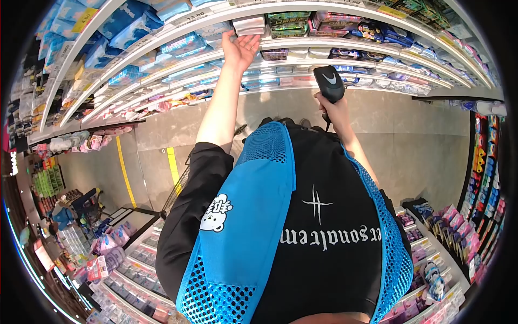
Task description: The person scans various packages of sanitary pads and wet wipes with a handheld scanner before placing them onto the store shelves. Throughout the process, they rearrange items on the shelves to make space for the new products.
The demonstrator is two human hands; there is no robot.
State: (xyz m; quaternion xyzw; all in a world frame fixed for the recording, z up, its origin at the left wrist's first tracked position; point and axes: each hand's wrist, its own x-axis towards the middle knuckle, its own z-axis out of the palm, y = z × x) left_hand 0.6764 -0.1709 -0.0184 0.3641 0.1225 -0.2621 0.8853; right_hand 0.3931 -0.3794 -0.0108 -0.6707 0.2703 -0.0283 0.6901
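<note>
My left hand (240, 52) is raised to the shelf front, palm up with its fingers apart. Its fingertips are just below a stack of white packs (249, 25) on the shelf; whether they touch it I cannot tell. Nothing lies on the palm. My right hand (335, 110) is wrapped round the handle of a black handheld scanner (329, 83), whose head points toward the shelves. Green packs (289, 24) and pink packs (335, 24) stand to the right of the white stack.
Curved-looking white shelves with price strips (197, 16) span the front, full of packaged goods. A wire basket or cart (177, 189) is at my left side. Yellow lines (172, 164) mark the grey floor (377, 121). Display racks with pink packs (453, 229) stand behind me.
</note>
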